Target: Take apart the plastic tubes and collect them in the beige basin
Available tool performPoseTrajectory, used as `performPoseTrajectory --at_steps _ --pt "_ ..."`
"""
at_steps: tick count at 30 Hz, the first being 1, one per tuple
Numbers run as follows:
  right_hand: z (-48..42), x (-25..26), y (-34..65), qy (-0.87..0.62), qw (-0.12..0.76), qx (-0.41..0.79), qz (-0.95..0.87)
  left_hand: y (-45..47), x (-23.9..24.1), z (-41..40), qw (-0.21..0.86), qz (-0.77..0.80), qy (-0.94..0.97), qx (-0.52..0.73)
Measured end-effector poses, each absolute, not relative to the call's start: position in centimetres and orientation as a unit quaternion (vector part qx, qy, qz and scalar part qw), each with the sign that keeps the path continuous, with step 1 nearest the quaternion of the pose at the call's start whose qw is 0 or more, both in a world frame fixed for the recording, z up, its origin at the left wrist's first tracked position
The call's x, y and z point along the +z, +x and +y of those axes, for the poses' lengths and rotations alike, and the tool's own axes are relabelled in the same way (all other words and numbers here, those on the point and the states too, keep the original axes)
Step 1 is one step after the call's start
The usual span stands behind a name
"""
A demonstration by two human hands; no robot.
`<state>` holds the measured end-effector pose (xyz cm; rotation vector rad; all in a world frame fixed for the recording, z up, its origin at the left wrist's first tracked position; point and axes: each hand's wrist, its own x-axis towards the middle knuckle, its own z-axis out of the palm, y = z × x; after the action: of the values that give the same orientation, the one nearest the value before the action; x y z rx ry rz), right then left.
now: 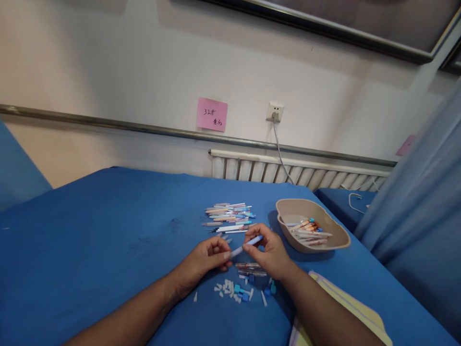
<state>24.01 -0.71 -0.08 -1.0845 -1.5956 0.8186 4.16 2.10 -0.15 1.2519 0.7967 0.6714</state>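
Between my two hands is a pale blue pen (238, 251) with a darker blue end, tilted up toward the right. My left hand (208, 257) pinches its lower left end. Thumb and fingers of my right hand (268, 251) close round its upper right part. Just beyond my hands lies a pile of pens (228, 214) in several colours. Nearer to me, clear pen barrels (250, 270) lie below my right hand. Small white tips (226, 287) are scattered in front of them, mixed with blue and teal pieces (245, 297).
On the right a beige basin (340, 236) holds more pens. A yellow cloth or pad (345, 302) lies partly under my right forearm. Blue cloth (108, 230) covers the table. Behind it are a radiator (252, 169), a wall rail (144, 127) and a plugged-in cord (279, 149). A curtain (425, 202) hangs at right.
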Motion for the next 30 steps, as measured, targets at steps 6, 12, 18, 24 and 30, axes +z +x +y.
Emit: performPoseTrajectory --at_steps 6,12,18,24,30 --pt "-1.6 0.5 23.3 -0.417 0.423 0.352 -0.723 4.8 0.1 1.6 0.669 0.36 0.601 0.247" --pt "-0.9 1.0 25.1 -0.456 0.414 0.377 -0.692 4.9 0.4 1.8 0.671 0.374 0.584 0.261" --pt "-1.8 2.7 28.0 -0.536 0.056 0.367 -0.759 4.6 -0.2 2.6 0.699 0.366 0.531 0.31" --pt "-4.9 1.8 25.9 -0.632 0.035 0.207 -0.746 4.5 -0.9 2.8 0.71 0.356 0.52 0.315" --pt "-5.6 -1.2 24.7 -0.617 0.184 0.229 -0.73 4.5 -1.0 2.7 0.714 0.343 0.515 0.328"
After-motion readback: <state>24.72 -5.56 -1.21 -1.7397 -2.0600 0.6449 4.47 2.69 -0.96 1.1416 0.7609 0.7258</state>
